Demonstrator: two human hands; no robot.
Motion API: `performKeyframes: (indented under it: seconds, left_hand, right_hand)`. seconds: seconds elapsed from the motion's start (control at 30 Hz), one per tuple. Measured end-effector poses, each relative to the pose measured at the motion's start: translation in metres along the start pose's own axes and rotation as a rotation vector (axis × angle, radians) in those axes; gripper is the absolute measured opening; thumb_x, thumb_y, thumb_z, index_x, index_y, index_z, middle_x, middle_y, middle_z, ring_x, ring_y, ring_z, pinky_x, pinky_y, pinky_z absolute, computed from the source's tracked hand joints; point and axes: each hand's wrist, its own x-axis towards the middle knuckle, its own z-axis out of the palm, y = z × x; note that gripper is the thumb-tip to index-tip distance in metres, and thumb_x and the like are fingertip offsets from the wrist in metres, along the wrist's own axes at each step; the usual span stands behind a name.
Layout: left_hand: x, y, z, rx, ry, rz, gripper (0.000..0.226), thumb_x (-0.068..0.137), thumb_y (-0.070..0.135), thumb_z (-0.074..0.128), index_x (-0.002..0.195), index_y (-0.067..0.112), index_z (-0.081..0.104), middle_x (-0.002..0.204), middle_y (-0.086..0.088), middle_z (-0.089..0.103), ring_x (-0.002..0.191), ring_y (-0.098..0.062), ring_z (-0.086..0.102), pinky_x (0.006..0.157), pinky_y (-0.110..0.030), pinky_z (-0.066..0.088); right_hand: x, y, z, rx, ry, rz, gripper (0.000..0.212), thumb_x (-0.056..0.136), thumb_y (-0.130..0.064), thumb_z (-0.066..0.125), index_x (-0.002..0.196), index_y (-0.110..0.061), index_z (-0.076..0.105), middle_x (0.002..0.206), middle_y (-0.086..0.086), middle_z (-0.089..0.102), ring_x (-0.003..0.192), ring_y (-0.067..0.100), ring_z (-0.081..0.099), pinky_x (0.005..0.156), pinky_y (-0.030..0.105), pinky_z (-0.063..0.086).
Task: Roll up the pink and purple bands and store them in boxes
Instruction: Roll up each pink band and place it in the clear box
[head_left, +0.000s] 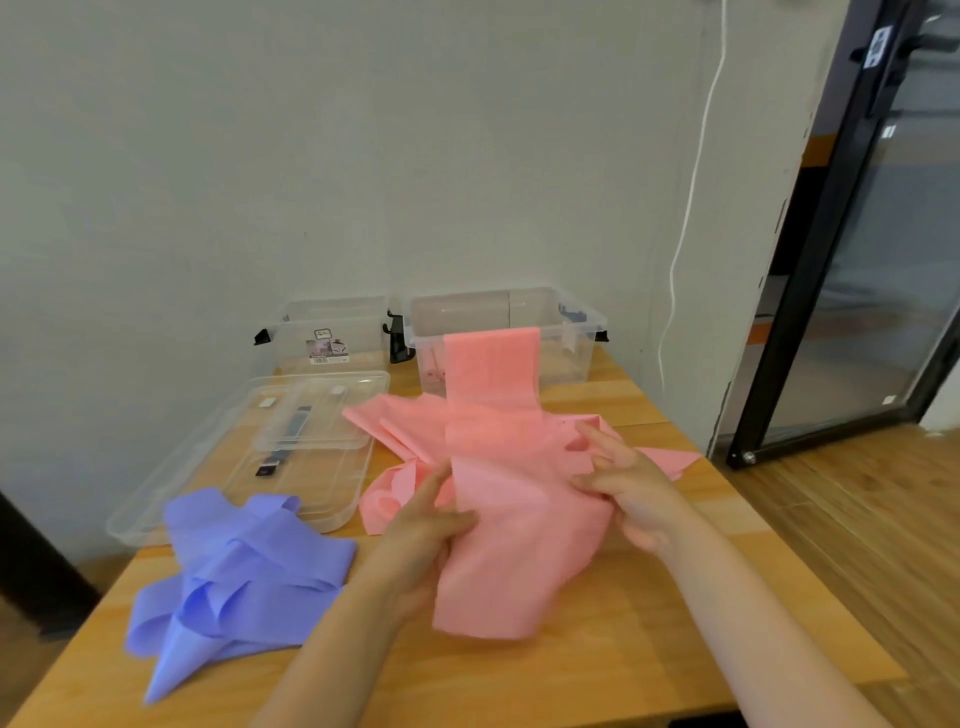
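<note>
Pink band (493, 467): lies in a loose heap on the counter (597, 649), with 1 end draped over the front rim of the right box (576, 322).
Purple band (234, 577): crumpled on the counter at the left, well apart from both hands.
Left hand (423, 525): grip clamped on the pink band, thumb on top of its left edge.
Right hand (631, 486): lower fingers gathered into the band's right side, upper fingers spread above it.
Handling: thin, soft and limp, probably light and slightly stretchy (it creases and sags freely). It offers no stiffness to roll against.
Hold point: take 1 free end flat across its width, pull out the twists, then roll under light tension.
Boxes: 2 clear tubs at the wall, lids (291, 447) stacked beside the left box (332, 332).
Writing: a printed sticker on the left box, too blurred to read.
</note>
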Motion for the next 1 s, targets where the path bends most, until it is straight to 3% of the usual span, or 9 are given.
performKeyframes:
  seconds: [0.07, 0.2, 0.3, 0.4, 0.47, 0.53, 0.6, 0.7, 1.0]
  left_hand:
    - [-0.002, -0.011, -0.005, -0.113, 0.091, -0.119, 0.041, 0.087, -0.013, 0.043, 0.114, 0.015, 0.056, 0.09, -0.014, 0.07, 0.073, -0.025, 0.068, 0.062, -0.032, 0.057]
    - [-0.004, -0.029, -0.013, -0.091, 0.197, -0.251, 0.044, 0.087, -0.01, 0.048, 0.129, 0.006, 0.047, 0.094, -0.015, 0.063, 0.08, -0.025, 0.06, 0.063, -0.033, 0.055]
    - [-0.003, -0.026, -0.011, 0.651, 0.34, -0.227, 0.049, 0.086, 0.001, 0.054, 0.132, 0.012, 0.04, 0.082, -0.01, 0.062, 0.069, -0.022, 0.06, 0.058, -0.031, 0.053]
    - [0.002, -0.022, -0.013, 1.473, 0.46, 0.17, 0.039, 0.087, 0.017, 0.051, 0.126, 0.016, 0.046, 0.102, -0.008, 0.063, 0.086, -0.025, 0.062, 0.066, -0.032, 0.049]
    - [0.011, -0.022, -0.009, 1.452, 0.377, 0.452, 0.032, 0.088, 0.018, 0.049, 0.119, 0.012, 0.056, 0.111, -0.009, 0.06, 0.096, -0.028, 0.059, 0.078, -0.033, 0.047]
    - [0.035, -0.028, -0.004, 1.531, 0.159, 0.542, 0.042, 0.089, 0.024, 0.042, 0.125, 0.008, 0.055, 0.125, -0.014, 0.056, 0.115, -0.031, 0.052, 0.096, -0.034, 0.038]
    - [0.058, -0.036, -0.005, 1.74, 0.05, 0.414, 0.051, 0.096, 0.033, 0.032, 0.143, 0.012, 0.032, 0.149, -0.009, 0.032, 0.138, -0.027, 0.026, 0.111, -0.038, 0.02]
    - [0.086, -0.045, -0.018, 1.891, -0.015, 0.153, 0.057, 0.099, 0.042, 0.021, 0.149, 0.021, 0.004, 0.157, 0.001, 0.002, 0.144, -0.02, -0.001, 0.114, -0.043, 0.002]
    - [0.146, -0.029, -0.033, 1.969, -0.035, 0.15, 0.061, 0.097, 0.051, 0.017, 0.148, 0.026, -0.003, 0.157, 0.003, -0.007, 0.143, -0.019, -0.006, 0.115, -0.048, -0.001]
  right_hand:
    - [0.003, 0.017, -0.004, 0.02, 0.06, 0.09, 0.063, 0.08, 0.018, 0.052, 0.137, -0.009, 0.042, 0.121, 0.008, 0.057, 0.095, 0.015, 0.06, 0.063, 0.018, 0.052]
    - [-0.001, 0.047, -0.008, 0.099, 0.018, 0.176, 0.063, 0.078, 0.016, 0.055, 0.131, -0.016, 0.046, 0.11, 0.011, 0.064, 0.089, 0.023, 0.064, 0.066, 0.029, 0.057]
    - [-0.005, 0.046, -0.006, -0.352, 0.043, -0.013, 0.065, 0.075, 0.014, 0.058, 0.13, -0.018, 0.048, 0.113, 0.003, 0.062, 0.095, 0.018, 0.06, 0.071, 0.017, 0.048]
    - [-0.009, 0.046, -0.006, -0.993, 0.206, -0.285, 0.058, 0.078, -0.002, 0.062, 0.133, -0.016, 0.048, 0.123, 0.001, 0.057, 0.109, 0.019, 0.055, 0.084, 0.017, 0.039]
    - [-0.009, 0.046, -0.003, -1.124, 0.204, -0.485, 0.047, 0.084, -0.007, 0.057, 0.13, -0.013, 0.052, 0.13, 0.003, 0.054, 0.119, 0.019, 0.05, 0.097, 0.024, 0.035]
    - [0.002, 0.047, 0.001, -1.239, 0.05, -0.588, 0.042, 0.09, -0.012, 0.052, 0.132, -0.013, 0.05, 0.139, 0.004, 0.047, 0.13, 0.019, 0.041, 0.107, 0.029, 0.029]
    - [0.019, 0.051, 0.006, -1.399, -0.108, -0.522, 0.047, 0.096, -0.023, 0.045, 0.141, -0.014, 0.036, 0.15, 0.004, 0.03, 0.139, 0.017, 0.026, 0.112, 0.028, 0.018]
    - [0.044, 0.063, 0.005, -1.552, -0.208, -0.298, 0.056, 0.099, -0.036, 0.033, 0.149, -0.019, 0.014, 0.157, 0.002, 0.007, 0.143, 0.014, 0.007, 0.115, 0.03, 0.008]
    - [0.105, 0.062, 0.004, -1.542, -0.173, -0.265, 0.055, 0.1, -0.039, 0.027, 0.149, -0.021, 0.009, 0.157, 0.0, 0.006, 0.143, 0.013, 0.005, 0.115, 0.03, 0.005]
